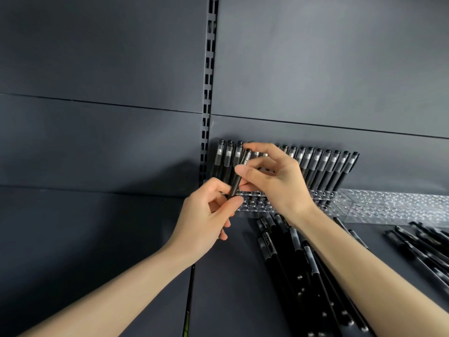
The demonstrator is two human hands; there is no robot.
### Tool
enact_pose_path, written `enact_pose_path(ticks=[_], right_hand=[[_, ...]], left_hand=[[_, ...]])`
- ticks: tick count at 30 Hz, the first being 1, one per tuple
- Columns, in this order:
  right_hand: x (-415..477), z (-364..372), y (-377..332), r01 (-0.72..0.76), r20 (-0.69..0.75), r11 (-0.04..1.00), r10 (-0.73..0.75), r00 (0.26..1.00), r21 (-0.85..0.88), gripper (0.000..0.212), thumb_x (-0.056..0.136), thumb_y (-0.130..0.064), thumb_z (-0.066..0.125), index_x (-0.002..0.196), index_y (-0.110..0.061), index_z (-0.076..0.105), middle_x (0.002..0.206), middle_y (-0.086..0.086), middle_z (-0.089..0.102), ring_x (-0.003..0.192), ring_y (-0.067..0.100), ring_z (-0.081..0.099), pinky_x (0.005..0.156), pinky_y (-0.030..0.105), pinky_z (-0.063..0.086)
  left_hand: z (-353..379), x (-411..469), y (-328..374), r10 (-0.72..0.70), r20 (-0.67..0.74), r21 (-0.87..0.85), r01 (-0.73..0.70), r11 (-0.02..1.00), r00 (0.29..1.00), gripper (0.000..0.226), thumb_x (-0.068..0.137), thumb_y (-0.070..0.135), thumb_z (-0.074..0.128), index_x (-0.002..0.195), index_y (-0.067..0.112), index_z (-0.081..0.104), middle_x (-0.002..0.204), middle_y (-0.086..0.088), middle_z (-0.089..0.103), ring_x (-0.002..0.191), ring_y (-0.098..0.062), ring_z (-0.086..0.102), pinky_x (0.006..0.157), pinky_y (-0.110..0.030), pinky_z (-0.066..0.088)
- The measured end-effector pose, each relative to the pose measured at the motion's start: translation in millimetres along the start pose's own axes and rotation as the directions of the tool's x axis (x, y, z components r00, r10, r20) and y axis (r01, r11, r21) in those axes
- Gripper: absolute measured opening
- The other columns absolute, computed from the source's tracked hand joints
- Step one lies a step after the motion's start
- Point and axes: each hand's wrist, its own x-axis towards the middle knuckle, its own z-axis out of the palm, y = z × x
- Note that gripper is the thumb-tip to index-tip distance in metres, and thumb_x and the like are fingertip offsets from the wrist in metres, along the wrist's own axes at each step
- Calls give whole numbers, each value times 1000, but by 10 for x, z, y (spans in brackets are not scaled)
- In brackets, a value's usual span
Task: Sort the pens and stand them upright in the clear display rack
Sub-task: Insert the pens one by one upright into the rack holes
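1. Left hand (206, 215): fingers curled, thumb and fingertips pinch the lower end of 1 black pen (239, 176).
2. Right hand (274, 181): partly closed, thumb and fingers pinch the same pen higher up, near its clear grip section.
3. Held pen: tilted slightly right, near upright, lower tip just above the left end of the clear display rack (254, 204). Cannot tell if the tip is in a hole.
4. Rack sits on the dark shelf (97, 239) against the back panel (315, 69).
5. Standing pens (320, 166): 1 long row upright in the rack's rear holes, leaning on the panel.
6. Loose pens (291, 259): a pile lying flat on the shelf under the right forearm.
7. Second pile (422, 244) lies flat at far right.
8. Second clear rack (388, 205) just right of the first.
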Motion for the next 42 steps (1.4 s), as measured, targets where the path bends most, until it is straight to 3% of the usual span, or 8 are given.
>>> enact_pose_path(ticks=[3,7,10,13,20,24,38,42], right_hand=[[15,-27,-3,-16,24,1000,17,1000,-15,37,84,-1,67,115,-20,59,67,-6,65,64,16,68,65,23,56],[102,-142,-52,23,-74,995,-30,997,-95,37,85,2,64,108,-26,54,77,-1,65,79,21,71,67,29,58],[187,-216,-91,101,-178,966,-145,973,-239,34,87,-2,65,105,-29,55,88,-1,65,75,17,70,71,40,59],[258,-221,-99,178,-251,925,-270,929,-335,35,87,-4,65,106,-32,56,85,-10,59,76,17,68,75,40,59],[321,-178,47,140,-223,927,-227,948,-348,34,87,-2,65,110,-27,58,84,-10,57,74,15,66,75,42,58],[284,-136,149,99,-138,917,-164,977,-387,35,88,-5,64,106,-34,57,86,-3,62,77,28,68,74,41,56],[237,-117,190,52,-92,865,-112,989,-499,34,89,-4,63,117,-25,63,91,-2,64,81,20,69,77,37,57],[218,-116,180,72,-100,841,-148,984,-537,36,88,-3,64,118,-24,63,93,0,64,80,17,66,75,25,56]], left_hand=[[12,17,6,-11,-36,58,13,998,999,18,78,25,74,82,17,59,65,-1,60,54,-11,57,48,-34,55],[-44,85,-63,175,-142,356,-115,928,974,26,76,42,70,90,22,60,86,11,59,77,-3,54,66,-7,39],[-131,196,-180,202,-175,586,-63,808,964,46,77,45,70,112,20,54,112,8,47,106,-9,42,88,-21,37],[-132,282,-298,123,-186,650,29,759,975,65,76,50,70,127,16,47,126,2,41,118,-15,34,97,-29,34],[-68,361,-414,54,-210,569,77,819,976,62,78,54,65,123,14,51,121,4,44,114,-14,47,81,-26,41],[-80,368,-425,58,-225,545,77,835,973,55,79,49,68,118,13,55,116,5,45,105,-13,51,80,-27,42],[-75,364,-344,16,-225,577,120,808,974,52,79,49,68,115,13,54,113,3,44,98,-20,54,77,-32,46],[-65,357,-298,-6,-230,590,144,794,973,51,80,49,67,114,14,52,114,0,46,97,-22,54,73,-31,44]])
